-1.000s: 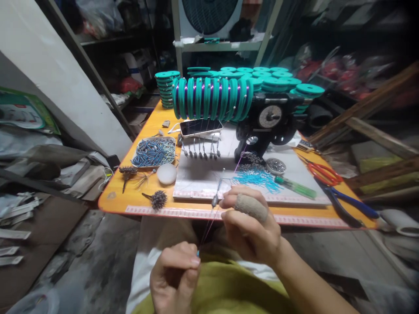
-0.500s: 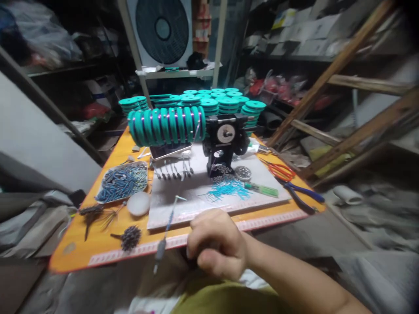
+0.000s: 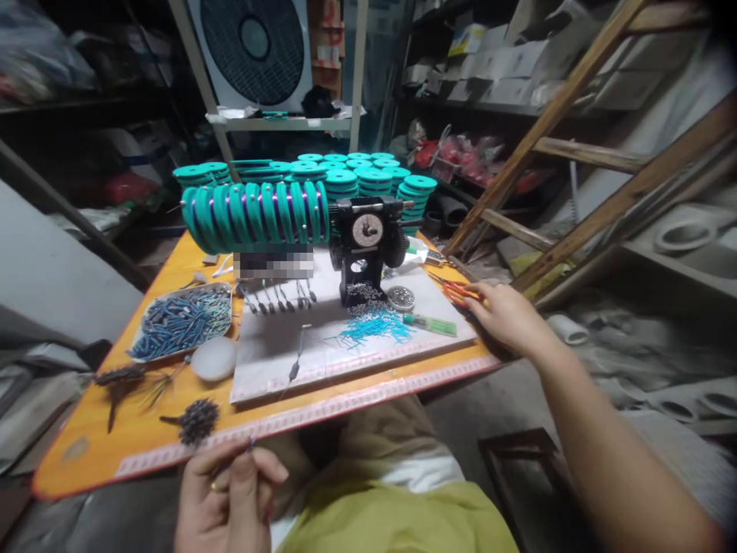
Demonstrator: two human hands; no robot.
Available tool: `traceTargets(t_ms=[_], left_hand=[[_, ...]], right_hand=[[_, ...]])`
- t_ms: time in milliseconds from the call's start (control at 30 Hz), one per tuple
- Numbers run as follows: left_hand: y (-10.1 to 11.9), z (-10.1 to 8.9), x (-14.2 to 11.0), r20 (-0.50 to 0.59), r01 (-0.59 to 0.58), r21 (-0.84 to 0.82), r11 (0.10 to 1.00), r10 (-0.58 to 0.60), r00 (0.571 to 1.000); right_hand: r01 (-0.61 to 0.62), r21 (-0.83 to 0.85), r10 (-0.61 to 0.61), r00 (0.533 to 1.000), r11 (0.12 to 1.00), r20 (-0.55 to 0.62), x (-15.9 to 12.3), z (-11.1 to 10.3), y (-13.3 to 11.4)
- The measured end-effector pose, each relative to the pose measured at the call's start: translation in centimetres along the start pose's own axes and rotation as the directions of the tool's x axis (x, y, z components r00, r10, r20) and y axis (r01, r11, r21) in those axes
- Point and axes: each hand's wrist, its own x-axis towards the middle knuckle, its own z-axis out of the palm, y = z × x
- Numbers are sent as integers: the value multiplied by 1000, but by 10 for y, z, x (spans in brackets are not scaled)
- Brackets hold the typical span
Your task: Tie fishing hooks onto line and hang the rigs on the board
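My right hand [image 3: 510,319] reaches to the table's right edge, its fingers closed on the orange handles of a pair of scissors [image 3: 456,290]. The blue-handled pliers beside them are hidden by this hand. Low in the view, my left hand [image 3: 227,491] pinches thumb against fingers in front of the table edge. A tiny dark tip shows above the pinch, too small to name. Beyond it, a thin line with a dark grey weight [image 3: 295,370] lies on the white board [image 3: 259,384]. A ball-shaped cluster of dark pieces [image 3: 199,422] sits left of the board.
A black winder [image 3: 368,238] carries a row of teal spools [image 3: 256,217]. More spool stacks [image 3: 374,180] stand behind. Blue tubes [image 3: 345,330], a green-handled tool [image 3: 429,325], a tin of beads [image 3: 401,298], a tray of weights [image 3: 184,319] and a white lid [image 3: 213,359] lie around. A wooden ladder [image 3: 546,130] leans at right.
My right hand has gone from the table's front edge out to the scissors at the right. My left hand has come into view at the bottom. The weighted line now lies farther onto the board.
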Motion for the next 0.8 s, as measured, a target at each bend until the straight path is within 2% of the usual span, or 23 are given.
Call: traceTargets(t_ms=[67,167,300,433,533,600,633,667,700,733,800], left_hand=[[-2,-3,0,-6,25,17,1000,-25,1000],[-6,-6,1,-29,65,28,997,-64,998],[-5,-2,2,25,127,12,992,-127,992],[-2,3,1,94,194,-14,981,-192,977],[1,6,1,127,257,-28,966,-251,960],[4,9,0,148,294,-44,955,-285,947],[5,10,-2,165,313,-54,948,-301,939],[6,11,-3,188,335,-65,940,-319,929],[7,12,-5,215,358,-76,930,-336,917],[7,13,-7,245,382,-84,920,-353,903],[7,12,-12,295,412,-89,907,-371,881]], right_hand=[[-20,-47,22,998,999,53,-3,-1,13],[-40,-112,51,993,993,103,-24,0,23],[-25,-285,75,983,958,166,-55,8,31],[22,-415,15,996,910,84,-75,18,36],[-6,-440,-3,1000,898,-20,-92,15,33],[-16,-356,-41,987,934,-153,-107,11,19],[55,-289,-117,973,956,-199,-116,9,7],[158,-206,-199,961,966,-192,-126,9,-9],[301,-109,-315,937,947,-149,-135,10,-29],[441,-16,-440,892,897,-101,-144,12,-50],[593,242,-592,801,768,-83,-160,22,-94]])
